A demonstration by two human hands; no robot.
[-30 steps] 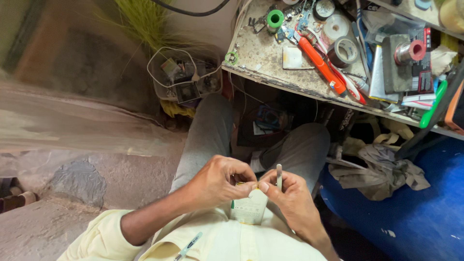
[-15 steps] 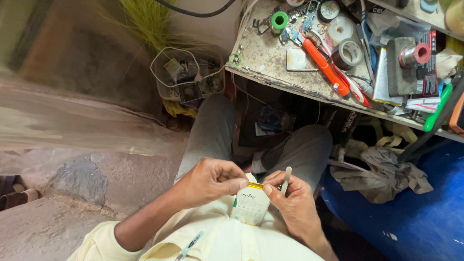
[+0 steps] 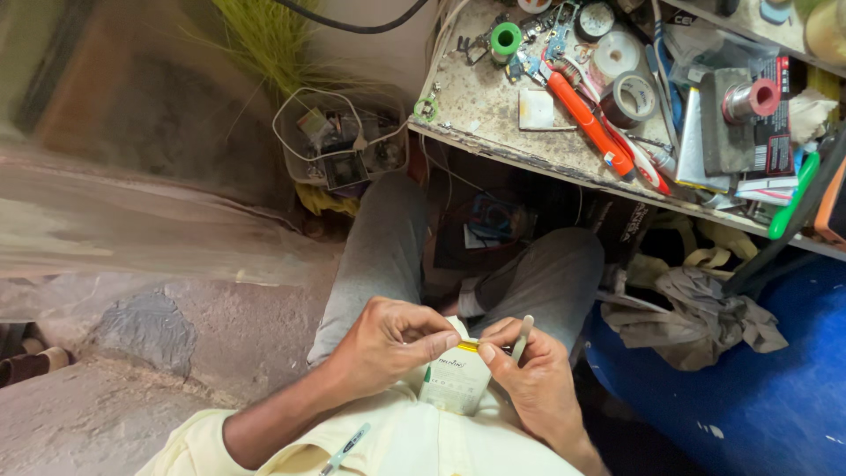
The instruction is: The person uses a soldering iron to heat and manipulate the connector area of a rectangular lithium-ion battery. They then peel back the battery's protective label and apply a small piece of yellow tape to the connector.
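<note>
Over my lap, my left hand (image 3: 388, 345) and my right hand (image 3: 529, 379) meet at a small white packet (image 3: 456, 379) with a yellow strip along its top edge. The fingertips of both hands pinch that top edge from either side. My right hand also holds a thin pale stick-like tool (image 3: 523, 338) upright between its fingers. The packet's lower part rests against my pale yellow shirt. My grey trousers (image 3: 379, 256) show beyond the hands.
A cluttered workbench (image 3: 480, 115) is ahead with an orange-handled tool (image 3: 590, 123), tape rolls (image 3: 627, 95), a green spool (image 3: 506, 39) and a solder reel (image 3: 749, 100). A clear plastic tub (image 3: 339, 145) of parts sits on the left. Crumpled rags (image 3: 696, 313) lie beside a blue surface (image 3: 749, 397).
The packet has risen slightly in my lap and both hands have closed in on its yellow top edge. The view has shifted a little.
</note>
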